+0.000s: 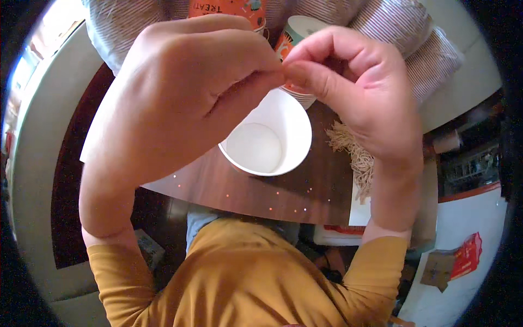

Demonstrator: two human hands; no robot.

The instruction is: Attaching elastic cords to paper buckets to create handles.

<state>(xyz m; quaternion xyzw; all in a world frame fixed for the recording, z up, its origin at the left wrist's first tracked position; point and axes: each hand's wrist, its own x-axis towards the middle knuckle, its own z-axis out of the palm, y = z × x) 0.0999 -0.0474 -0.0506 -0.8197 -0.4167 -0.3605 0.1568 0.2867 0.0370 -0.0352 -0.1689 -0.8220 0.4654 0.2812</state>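
Both hands are raised close to the camera, above a dark wooden surface [305, 191]. The left hand [180, 92] and the right hand [354, 92] meet at their fingertips [283, 68], thumb and forefinger of each pressed together — they seem to pinch something very thin between them, but it is too small to make out, so what they clamp I cannot tell.

Directly below the meeting point stands a white paper cup [267, 139], upright on the surface, its mouth open and its inside bare. Just beyond it, partly hidden by the hands, is a stack of printed cups [297, 41] in orange and teal. To the right of the white cup, under the right wrist, lies a loose heap of tan fibre [354, 155] — like shredded straw or string — resting partly on a pale sheet. Striped cushions [403, 32] fill the far edge.

Judging from how things lie, the work looks early: the cup holds nothing yet, the heap looks largely intact, and the hands are busy with what may be a single strand over the cup.
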